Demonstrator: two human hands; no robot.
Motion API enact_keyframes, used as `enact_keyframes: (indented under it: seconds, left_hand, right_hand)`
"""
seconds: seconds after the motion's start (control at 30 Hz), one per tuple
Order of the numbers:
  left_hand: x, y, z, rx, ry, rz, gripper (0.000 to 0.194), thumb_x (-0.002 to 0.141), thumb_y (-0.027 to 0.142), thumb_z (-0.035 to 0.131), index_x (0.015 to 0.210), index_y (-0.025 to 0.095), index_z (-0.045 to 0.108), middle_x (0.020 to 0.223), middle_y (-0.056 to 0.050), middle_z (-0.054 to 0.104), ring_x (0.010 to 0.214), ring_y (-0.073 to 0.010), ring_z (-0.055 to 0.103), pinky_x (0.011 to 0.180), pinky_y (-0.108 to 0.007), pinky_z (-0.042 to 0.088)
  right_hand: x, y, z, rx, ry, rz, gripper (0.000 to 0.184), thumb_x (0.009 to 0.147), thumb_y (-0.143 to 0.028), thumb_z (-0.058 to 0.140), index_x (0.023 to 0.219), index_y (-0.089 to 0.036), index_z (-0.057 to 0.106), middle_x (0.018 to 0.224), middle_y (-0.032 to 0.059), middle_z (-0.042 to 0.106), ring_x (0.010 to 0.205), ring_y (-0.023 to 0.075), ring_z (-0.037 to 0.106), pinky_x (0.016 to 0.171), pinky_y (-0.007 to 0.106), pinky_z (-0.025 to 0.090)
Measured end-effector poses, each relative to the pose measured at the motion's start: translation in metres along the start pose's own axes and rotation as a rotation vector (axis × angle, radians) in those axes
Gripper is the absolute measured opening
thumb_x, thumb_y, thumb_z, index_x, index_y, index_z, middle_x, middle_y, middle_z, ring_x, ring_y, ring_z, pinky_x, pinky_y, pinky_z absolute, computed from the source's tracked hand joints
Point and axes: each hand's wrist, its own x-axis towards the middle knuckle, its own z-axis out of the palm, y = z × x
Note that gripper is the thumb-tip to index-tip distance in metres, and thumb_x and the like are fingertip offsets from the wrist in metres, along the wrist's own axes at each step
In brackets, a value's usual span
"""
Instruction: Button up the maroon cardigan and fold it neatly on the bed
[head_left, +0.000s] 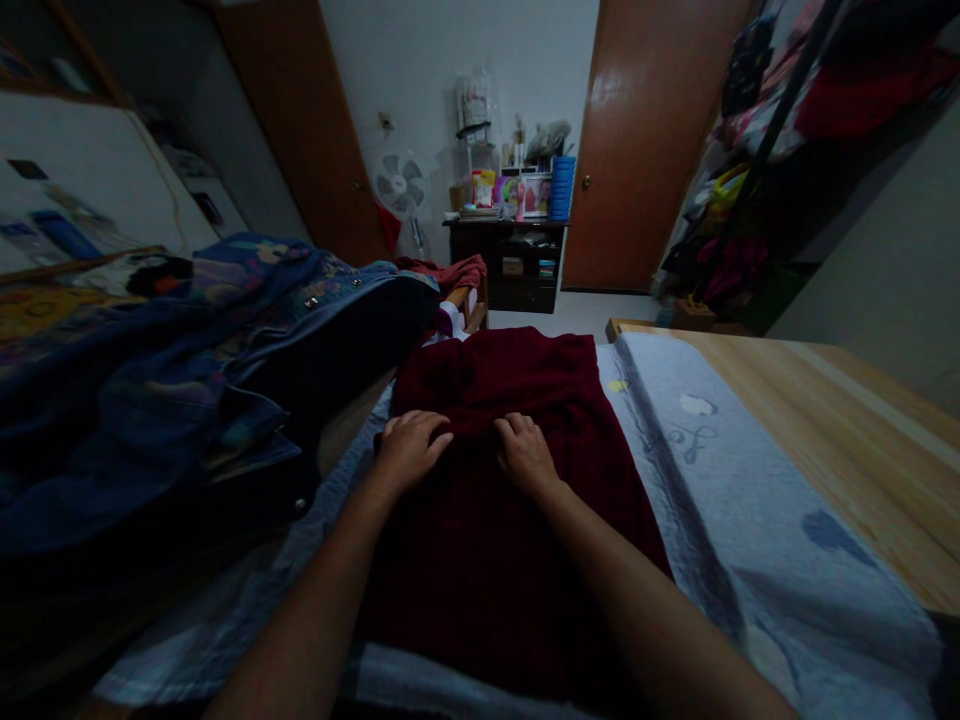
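By the white wall (465, 40), a round-caged white electric fan (400, 184) stands beside a low dark cabinet (476, 265), a white-framed photograph (535, 196) and a tall ribbed blue object (561, 188) up top; rightward, a brown wooden door (652, 150).

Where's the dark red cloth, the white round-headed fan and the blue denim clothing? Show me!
Dark red cloth (480, 530): head view, on its broad middle.
White round-headed fan (400, 184): head view, on its hub.
Blue denim clothing (142, 400): head view, on its crumpled middle.
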Motion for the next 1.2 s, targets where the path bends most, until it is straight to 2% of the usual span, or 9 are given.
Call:
enact_keyframes:
  seconds: [0.1,0.2,0.33,0.53,0.63,0.83,0.93,1.1,1.2]
  left_hand:
    - [0.004,-0.007,0.007,0.054,-0.120,-0.014,0.031,0.092,0.034,0.042,0.106,0.026,0.067,0.113,-0.004,0.070,0.109,-0.0225,0.060,0.100,-0.039,0.035]
    - [0.007,-0.010,0.013,0.060,-0.211,0.000,0.032,0.093,0.034,0.039,0.105,0.025,0.068,0.110,-0.004,0.071,0.103,-0.0207,0.063,0.094,-0.034,0.039]
    - [0.007,-0.007,0.010,-0.008,-0.228,0.030,0.034,0.094,0.037,0.039,0.102,0.023,0.068,0.109,-0.005,0.071,0.101,-0.0202,0.064,0.089,-0.030,0.041]
    - [0.010,-0.013,0.002,-0.109,-0.207,-0.023,0.042,0.096,0.042,0.030,0.096,0.023,0.068,0.106,-0.005,0.071,0.102,-0.0201,0.063,0.088,-0.029,0.042]
    - [0.013,-0.023,0.006,-0.040,-0.125,-0.102,0.035,0.091,0.044,0.043,0.107,0.022,0.065,0.116,-0.008,0.066,0.110,-0.0227,0.058,0.093,-0.031,0.041]
    - [0.022,-0.035,0.021,0.084,-0.202,-0.126,0.027,0.081,0.034,0.060,0.106,0.023,0.062,0.109,-0.008,0.066,0.099,-0.0229,0.062,0.084,-0.031,0.043]
    - [0.027,-0.036,0.023,0.090,-0.180,-0.061,0.012,0.082,0.027,0.058,0.093,0.023,0.062,0.099,-0.006,0.067,0.089,-0.0197,0.062,0.077,-0.027,0.043]
    - [0.033,-0.039,0.013,0.075,-0.131,-0.072,0.008,0.085,0.023,0.051,0.086,0.021,0.058,0.091,-0.006,0.067,0.083,-0.0188,0.062,0.072,-0.027,0.040]
    - [0.031,-0.044,0.008,0.049,-0.181,-0.092,0.012,0.085,0.030,0.053,0.087,0.020,0.059,0.091,-0.007,0.068,0.082,-0.0198,0.062,0.071,-0.027,0.041]
  right_hand:
    - [0.001,-0.002,0.004,0.003,0.014,-0.017,0.047,0.087,-0.021,0.053,0.133,-0.024,0.047,0.133,0.0088,0.046,0.115,0.0259,0.036,0.093,0.036,0.035]
    - [0.006,-0.003,0.008,-0.023,-0.029,0.007,0.032,0.090,-0.022,0.048,0.120,-0.026,0.058,0.129,0.0073,0.049,0.112,0.0258,0.038,0.090,0.037,0.036]
    - [0.012,-0.004,0.010,-0.047,-0.084,0.017,0.022,0.092,-0.023,0.044,0.099,-0.024,0.065,0.113,0.0079,0.055,0.100,0.0239,0.043,0.084,0.035,0.037]
    - [0.012,-0.005,-0.001,-0.032,-0.115,-0.033,0.015,0.081,-0.023,0.059,0.095,-0.021,0.064,0.108,0.0087,0.055,0.098,0.0243,0.044,0.084,0.035,0.038]
    - [0.009,-0.001,-0.011,-0.008,-0.110,-0.087,0.017,0.078,-0.021,0.060,0.095,-0.020,0.062,0.106,0.0080,0.057,0.098,0.0243,0.044,0.086,0.034,0.038]
    - [0.002,0.000,-0.015,0.142,-0.147,-0.070,0.015,0.075,-0.011,0.054,0.087,-0.020,0.058,0.099,0.0080,0.059,0.096,0.0232,0.048,0.086,0.034,0.041]
    - [0.001,-0.014,-0.010,0.509,-0.088,0.175,0.017,0.074,-0.008,0.053,0.086,-0.020,0.051,0.091,0.0046,0.058,0.090,0.0197,0.053,0.085,0.035,0.045]
    - [-0.002,-0.051,-0.007,1.440,-0.194,1.015,0.019,0.083,-0.015,0.052,0.096,-0.022,0.040,0.077,-0.0037,0.051,0.057,0.0126,0.058,0.059,0.035,0.055]
    - [-0.004,-0.067,-0.009,1.706,-0.188,1.159,0.014,0.085,-0.014,0.053,0.093,-0.020,0.043,0.078,-0.0020,0.053,0.053,0.0116,0.059,0.055,0.032,0.056]
